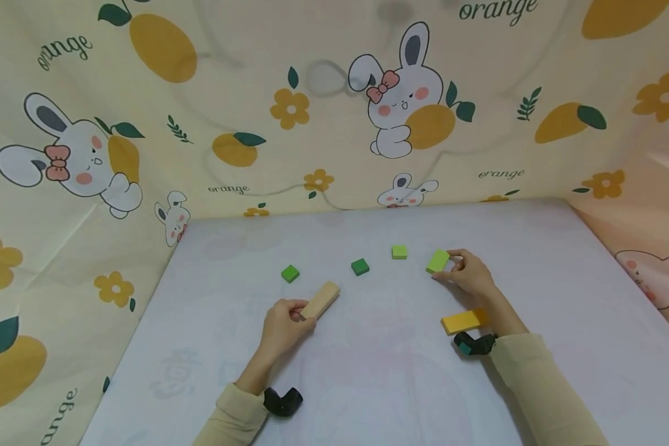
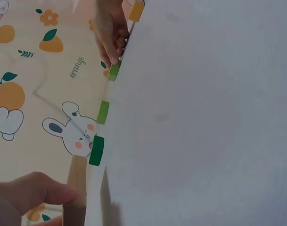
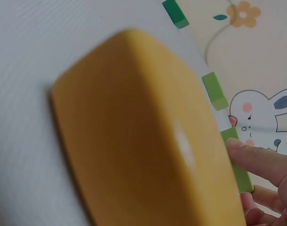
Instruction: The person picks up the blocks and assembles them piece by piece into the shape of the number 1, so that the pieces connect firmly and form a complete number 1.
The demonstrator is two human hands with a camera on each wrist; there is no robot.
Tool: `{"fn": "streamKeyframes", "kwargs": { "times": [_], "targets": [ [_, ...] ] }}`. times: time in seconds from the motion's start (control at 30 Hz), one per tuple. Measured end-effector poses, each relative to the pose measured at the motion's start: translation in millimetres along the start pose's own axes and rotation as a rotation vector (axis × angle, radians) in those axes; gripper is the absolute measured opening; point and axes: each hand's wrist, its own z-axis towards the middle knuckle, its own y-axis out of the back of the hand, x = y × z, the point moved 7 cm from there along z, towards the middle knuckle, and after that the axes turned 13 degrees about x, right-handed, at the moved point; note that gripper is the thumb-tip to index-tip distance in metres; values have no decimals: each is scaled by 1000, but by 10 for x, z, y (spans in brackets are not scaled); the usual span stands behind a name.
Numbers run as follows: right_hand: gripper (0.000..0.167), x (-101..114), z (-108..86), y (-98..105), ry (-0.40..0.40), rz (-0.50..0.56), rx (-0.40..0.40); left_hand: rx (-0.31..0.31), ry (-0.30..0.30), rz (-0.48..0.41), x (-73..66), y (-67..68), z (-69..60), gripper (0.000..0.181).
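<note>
My left hand (image 1: 285, 328) pinches one end of a plain wooden block (image 1: 321, 300), long and flat, which slants away to the right. In the left wrist view the thumb presses against this wooden block (image 2: 76, 188). On the right, my right hand (image 1: 471, 273) holds a light green rectangular block (image 1: 438, 261) between thumb and fingers at its ends. Below that hand lies a yellow block (image 1: 464, 321), partly covered by the wrist; the same yellow block (image 3: 134, 132) fills much of the right wrist view.
Between and beyond the hands lie a dark green block (image 1: 360, 267) and a small light green block (image 1: 399, 252). Another green block (image 1: 290, 274) sits at the left. All rest on a white table (image 1: 379, 384), with a printed cloth (image 1: 323, 136) rising behind.
</note>
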Motion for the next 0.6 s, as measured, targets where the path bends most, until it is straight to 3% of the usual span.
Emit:
{"fn": "streamKeyframes", "kwargs": {
  "times": [0.6],
  "targets": [
    [78,-9,-6,-7,7,15,3,57,-153,-5,-198,-121,-80,32]
  ]
}}
